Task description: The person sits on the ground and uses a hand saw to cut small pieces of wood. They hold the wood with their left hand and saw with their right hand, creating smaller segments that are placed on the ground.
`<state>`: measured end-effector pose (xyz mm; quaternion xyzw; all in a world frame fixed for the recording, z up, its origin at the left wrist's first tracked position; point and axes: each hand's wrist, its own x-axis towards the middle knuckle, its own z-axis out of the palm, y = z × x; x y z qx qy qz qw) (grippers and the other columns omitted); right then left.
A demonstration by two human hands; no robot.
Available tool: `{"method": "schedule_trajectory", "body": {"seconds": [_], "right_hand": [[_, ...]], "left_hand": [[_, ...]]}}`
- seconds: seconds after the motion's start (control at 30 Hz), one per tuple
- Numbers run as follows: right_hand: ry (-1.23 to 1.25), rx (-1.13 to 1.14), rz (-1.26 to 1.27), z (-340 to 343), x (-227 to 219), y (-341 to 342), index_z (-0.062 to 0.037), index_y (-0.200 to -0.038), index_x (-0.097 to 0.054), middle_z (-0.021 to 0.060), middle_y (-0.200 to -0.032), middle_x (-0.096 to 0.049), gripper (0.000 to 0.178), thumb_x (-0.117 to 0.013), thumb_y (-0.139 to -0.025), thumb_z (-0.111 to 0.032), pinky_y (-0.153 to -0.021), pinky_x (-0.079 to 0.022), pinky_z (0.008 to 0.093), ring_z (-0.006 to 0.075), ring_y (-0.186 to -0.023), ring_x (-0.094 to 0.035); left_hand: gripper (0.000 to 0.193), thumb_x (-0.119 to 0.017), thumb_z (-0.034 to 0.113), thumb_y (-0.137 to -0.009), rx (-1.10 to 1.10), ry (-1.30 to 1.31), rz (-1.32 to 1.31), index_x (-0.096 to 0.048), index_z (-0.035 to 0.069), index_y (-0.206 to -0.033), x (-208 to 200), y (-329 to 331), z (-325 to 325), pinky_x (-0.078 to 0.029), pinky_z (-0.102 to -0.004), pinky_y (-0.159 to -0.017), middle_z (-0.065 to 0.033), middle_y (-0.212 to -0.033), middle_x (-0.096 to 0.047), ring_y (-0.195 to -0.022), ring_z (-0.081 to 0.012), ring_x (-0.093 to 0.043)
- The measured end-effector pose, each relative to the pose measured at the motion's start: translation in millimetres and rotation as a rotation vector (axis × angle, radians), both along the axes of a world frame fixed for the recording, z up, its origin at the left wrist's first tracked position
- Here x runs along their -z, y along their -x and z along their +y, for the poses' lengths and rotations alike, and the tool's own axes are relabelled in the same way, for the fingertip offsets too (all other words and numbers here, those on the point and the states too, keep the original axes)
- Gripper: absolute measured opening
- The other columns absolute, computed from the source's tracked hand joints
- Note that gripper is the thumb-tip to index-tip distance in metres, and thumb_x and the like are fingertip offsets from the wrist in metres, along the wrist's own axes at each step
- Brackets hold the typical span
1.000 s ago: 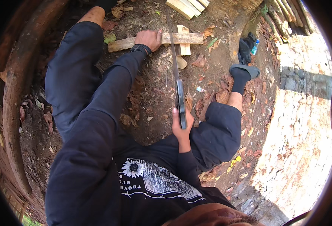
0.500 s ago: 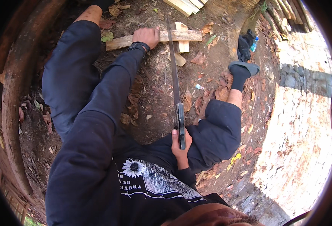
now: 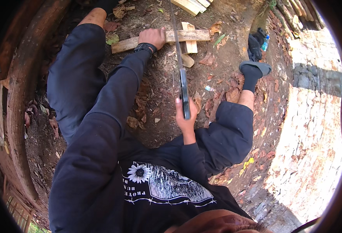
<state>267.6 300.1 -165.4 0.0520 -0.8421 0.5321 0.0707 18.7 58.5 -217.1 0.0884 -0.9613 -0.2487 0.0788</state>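
My left hand (image 3: 152, 38), with a dark band at its wrist, is closed over a long, slightly curved wooden strip (image 3: 126, 44) on the ground. My right hand (image 3: 186, 118) grips the dark handle of a handsaw (image 3: 184, 91). Its thin blade runs away from me and crosses the strip just right of my left hand. How deep the teeth sit in the wood cannot be made out. Beneath the strip's right part lies a short pale board (image 3: 192, 47), set crosswise. A rounded wood piece (image 3: 187, 60) rests just nearer to me.
Pale cut boards (image 3: 190, 6) lie at the far edge. Dry leaves and chips litter the soil. A dark cloth bundle (image 3: 255, 46) and a bottle (image 3: 265, 43) lie beyond my sandalled right foot (image 3: 255, 69). A thick log (image 3: 19, 101) borders the left side.
My right hand has pushed the saw forward, away from me, so the handle is now closer to the strip. My left hand still presses on the wood.
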Motion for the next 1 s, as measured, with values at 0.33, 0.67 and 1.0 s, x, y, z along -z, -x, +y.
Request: {"method": "schedule_trajectory", "body": {"seconds": [0.33,0.67,1.0], "right_hand": [[-0.144,-0.044,-0.15,41.5,-50.1,-100.3,-0.0011,-0.082,-0.061,0.009,-0.064,-0.053,0.026,-0.077,-0.1,-0.01,-0.056,-0.045,0.0352,0.0208,-0.053,-0.056],[0.018,-0.032,0.055,-31.2,1.2,69.1,-0.002,-0.085,-0.059,0.0045,-0.063,-0.052,0.031,-0.075,-0.104,-0.019,-0.056,-0.042,0.0348,0.0129,-0.056,-0.048],[-0.151,-0.004,-0.128,63.0,-54.2,-121.0,0.0005,-0.087,-0.065,0.0086,-0.064,-0.058,0.021,-0.076,-0.101,-0.011,-0.057,-0.047,0.0339,0.0158,-0.056,-0.061]], "left_hand": [[0.064,-0.036,0.045,-0.113,0.047,-0.008,-0.026,-0.081,0.005,-0.091,-0.2,-0.2,0.8,-0.061,-0.0566,-0.084,-0.0262,-0.088,-0.077,-0.084,-0.0447,-0.076],[0.063,-0.036,0.047,-0.114,0.045,-0.019,-0.007,-0.081,0.006,-0.094,-2.0,-0.8,1.9,-0.06,-0.0562,-0.086,-0.026,-0.09,-0.077,-0.088,-0.0465,-0.075],[0.064,-0.037,0.047,-0.113,0.032,-0.02,-0.018,-0.081,0.005,-0.092,5.7,-0.1,4.7,-0.06,-0.0576,-0.085,-0.0253,-0.09,-0.077,-0.086,-0.046,-0.075]]}}
